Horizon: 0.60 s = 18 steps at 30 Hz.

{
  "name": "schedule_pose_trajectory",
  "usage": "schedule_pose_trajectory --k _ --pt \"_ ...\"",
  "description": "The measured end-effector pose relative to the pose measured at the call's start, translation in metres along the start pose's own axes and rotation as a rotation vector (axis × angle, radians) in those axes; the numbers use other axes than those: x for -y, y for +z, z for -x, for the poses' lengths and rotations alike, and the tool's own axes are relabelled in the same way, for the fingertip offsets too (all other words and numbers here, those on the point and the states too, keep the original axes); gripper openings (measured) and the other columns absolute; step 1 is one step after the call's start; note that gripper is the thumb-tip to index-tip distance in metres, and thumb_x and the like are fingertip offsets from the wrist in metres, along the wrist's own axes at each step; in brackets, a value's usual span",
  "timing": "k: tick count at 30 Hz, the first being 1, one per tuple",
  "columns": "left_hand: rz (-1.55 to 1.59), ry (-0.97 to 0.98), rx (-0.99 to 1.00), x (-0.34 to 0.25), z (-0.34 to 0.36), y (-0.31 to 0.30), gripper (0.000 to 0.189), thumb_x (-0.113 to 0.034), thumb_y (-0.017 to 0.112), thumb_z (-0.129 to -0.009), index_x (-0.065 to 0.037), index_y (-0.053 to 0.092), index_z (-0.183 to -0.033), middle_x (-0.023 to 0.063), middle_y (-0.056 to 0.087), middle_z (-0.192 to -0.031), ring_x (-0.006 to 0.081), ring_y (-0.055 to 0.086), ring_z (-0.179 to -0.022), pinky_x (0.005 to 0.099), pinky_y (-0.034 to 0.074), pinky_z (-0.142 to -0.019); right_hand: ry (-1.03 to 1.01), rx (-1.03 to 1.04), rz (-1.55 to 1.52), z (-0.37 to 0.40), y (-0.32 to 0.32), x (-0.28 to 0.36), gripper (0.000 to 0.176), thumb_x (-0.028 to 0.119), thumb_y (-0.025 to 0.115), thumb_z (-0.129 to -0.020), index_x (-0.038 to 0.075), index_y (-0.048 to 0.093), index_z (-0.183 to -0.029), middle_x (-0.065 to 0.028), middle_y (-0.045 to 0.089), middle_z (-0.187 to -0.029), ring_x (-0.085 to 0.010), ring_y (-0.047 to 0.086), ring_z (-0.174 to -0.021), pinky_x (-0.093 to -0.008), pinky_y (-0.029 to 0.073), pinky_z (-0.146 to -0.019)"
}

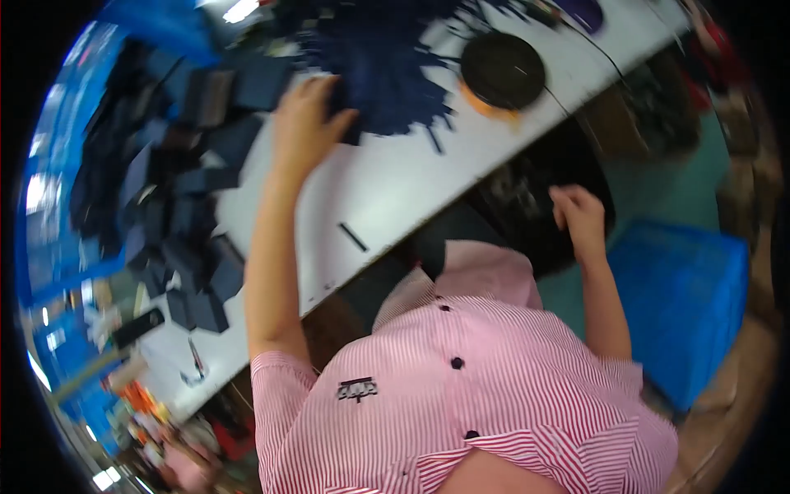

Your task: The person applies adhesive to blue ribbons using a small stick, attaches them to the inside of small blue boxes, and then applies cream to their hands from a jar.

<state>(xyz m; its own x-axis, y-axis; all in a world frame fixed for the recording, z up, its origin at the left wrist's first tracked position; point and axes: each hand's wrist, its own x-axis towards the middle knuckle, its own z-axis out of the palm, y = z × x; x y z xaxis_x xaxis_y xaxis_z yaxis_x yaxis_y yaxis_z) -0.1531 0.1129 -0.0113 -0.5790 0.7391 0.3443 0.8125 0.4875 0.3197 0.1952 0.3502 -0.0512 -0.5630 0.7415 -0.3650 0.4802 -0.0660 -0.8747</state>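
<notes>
My left hand (309,123) reaches over the white table (362,193), thumb spread away from the fingers. Its fingertips touch or hover just over dark navy fabric pieces (378,74), which lie in a fanned heap with ragged, strip-like edges. To the left of that hand are many folded dark navy pieces (197,198) in loose stacks. My right hand (583,218) is off the table, curled loosely in the air above a dark, round-edged shape (535,181). Nothing shows sticking out of its fingers, and blur softens both hands.
A round black disc (503,70) with orange beneath sits near the table's far edge. A narrow black strip (354,236) lies on the tabletop. A blue-covered box (679,305) stands at my right. Another person (189,461) appears at lower left.
</notes>
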Motion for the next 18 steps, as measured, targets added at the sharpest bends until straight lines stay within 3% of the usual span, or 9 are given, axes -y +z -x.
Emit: schedule_pose_trajectory --k 2,3,6,7,9,13,16,18 --pt "0.005 -0.081 0.042 -0.003 0.000 0.003 0.050 -0.027 0.078 -0.079 -0.006 0.064 -0.122 0.0150 0.065 -0.119 0.0316 0.064 -0.100 0.0396 0.051 -0.087 0.045 -0.056 -0.053 -0.005 -0.003 0.002 0.031 0.025 0.071 -0.090 0.001 0.062 -0.073 0.0003 0.051 -0.056 -0.0069 0.042 -0.048 -0.0250 0.031 -0.045" --pt "0.001 -0.171 0.137 -0.005 -0.001 0.001 0.051 -0.029 0.074 -0.083 -0.006 0.062 -0.127 0.0198 0.060 -0.130 0.0363 0.056 -0.122 0.0389 0.045 -0.101 0.121 -0.054 -0.191 -0.007 -0.005 0.005 0.034 0.028 0.069 -0.092 0.002 0.061 -0.072 0.0003 0.050 -0.056 -0.0081 0.042 -0.048 -0.0252 0.032 -0.046" --pt "-0.012 -0.180 0.190 -0.001 0.001 0.006 0.052 -0.032 0.072 -0.086 -0.007 0.061 -0.130 0.0187 0.060 -0.131 0.0347 0.056 -0.122 0.0390 0.045 -0.100 0.151 -0.058 -0.419 -0.014 -0.011 -0.003 0.036 0.030 0.066 -0.094 0.003 0.060 -0.072 -0.0001 0.050 -0.057 -0.0087 0.043 -0.047 -0.0255 0.032 -0.046" --pt "-0.044 -0.164 0.174 -0.001 0.001 0.008 0.051 -0.033 0.071 -0.086 -0.007 0.061 -0.130 0.0182 0.060 -0.130 0.0343 0.058 -0.119 0.0392 0.047 -0.098 0.152 0.001 -0.454 -0.016 -0.017 -0.008 0.029 0.026 0.063 -0.097 0.001 0.066 -0.084 -0.0014 0.057 -0.065 -0.0096 0.050 -0.054 -0.0241 0.040 -0.051" --pt "-0.113 -0.138 0.133 0.000 0.002 0.010 0.051 -0.037 0.070 -0.086 -0.008 0.063 -0.128 0.0174 0.062 -0.127 0.0333 0.063 -0.111 0.0396 0.049 -0.093 0.096 -0.038 -0.501 -0.017 -0.010 -0.008 0.022 0.021 0.061 -0.097 -0.001 0.068 -0.095 -0.0029 0.062 -0.073 -0.0101 0.056 -0.061 -0.0231 0.045 -0.057" --pt "-0.090 -0.210 0.177 0.002 -0.002 0.010 0.051 -0.039 0.068 -0.089 -0.009 0.062 -0.129 0.0170 0.063 -0.127 0.0338 0.061 -0.115 0.0399 0.048 -0.096 0.041 0.030 -0.367 -0.018 -0.015 -0.014 0.024 0.011 0.059 -0.096 -0.001 0.066 -0.115 -0.0054 0.069 -0.091 -0.0111 0.063 -0.076 -0.0221 0.050 -0.070" --pt "-0.061 -0.207 0.188 0.006 -0.002 0.012 0.050 -0.039 0.067 -0.089 -0.009 0.063 -0.129 0.0165 0.064 -0.126 0.0332 0.062 -0.116 0.0392 0.048 -0.096 -0.012 -0.030 -0.374 -0.017 -0.016 -0.013 0.019 0.012 0.064 -0.093 -0.002 0.068 -0.106 -0.0054 0.069 -0.084 -0.0106 0.062 -0.067 -0.0222 0.049 -0.062" --pt "-0.023 -0.241 0.192 0.004 -0.003 0.012 0.049 -0.039 0.068 -0.089 -0.008 0.064 -0.127 0.0163 0.065 -0.125 0.0330 0.061 -0.117 0.0386 0.047 -0.096 0.071 -0.065 -0.191 -0.014 -0.022 -0.003 0.018 0.015 0.067 -0.092 -0.001 0.069 -0.099 -0.0052 0.068 -0.077 -0.0104 0.060 -0.060 -0.0227 0.048 -0.056"
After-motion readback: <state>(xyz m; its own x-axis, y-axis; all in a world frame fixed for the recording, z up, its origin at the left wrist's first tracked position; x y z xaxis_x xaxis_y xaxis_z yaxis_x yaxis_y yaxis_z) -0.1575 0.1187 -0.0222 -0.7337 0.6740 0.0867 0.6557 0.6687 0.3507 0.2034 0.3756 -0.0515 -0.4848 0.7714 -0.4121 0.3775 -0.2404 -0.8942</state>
